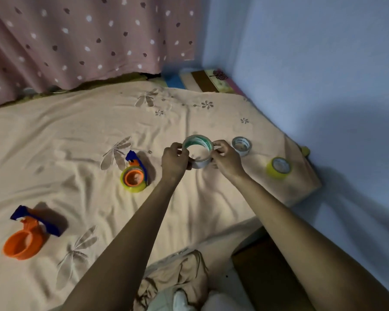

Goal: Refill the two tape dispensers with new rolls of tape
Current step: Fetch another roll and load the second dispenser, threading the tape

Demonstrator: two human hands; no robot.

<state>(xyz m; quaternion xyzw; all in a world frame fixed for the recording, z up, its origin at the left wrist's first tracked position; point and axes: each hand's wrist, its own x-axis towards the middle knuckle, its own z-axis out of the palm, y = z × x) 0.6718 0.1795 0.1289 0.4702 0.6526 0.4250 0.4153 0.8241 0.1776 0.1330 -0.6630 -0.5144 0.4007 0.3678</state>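
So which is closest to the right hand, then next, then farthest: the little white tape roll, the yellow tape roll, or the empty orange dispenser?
From the right hand:
1. Little white tape roll, just to its right.
2. Yellow tape roll, farther right, near the bed's edge.
3. Empty orange dispenser, far off at the left.

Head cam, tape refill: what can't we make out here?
- Loose end of the held tape roll: covered by the fingers of the left hand and right hand.
- Print on the small white roll: too small, blurred.
- Empty orange dispenser: blade too dim to see.
- Loaded dispenser: whether tape is threaded, too small.
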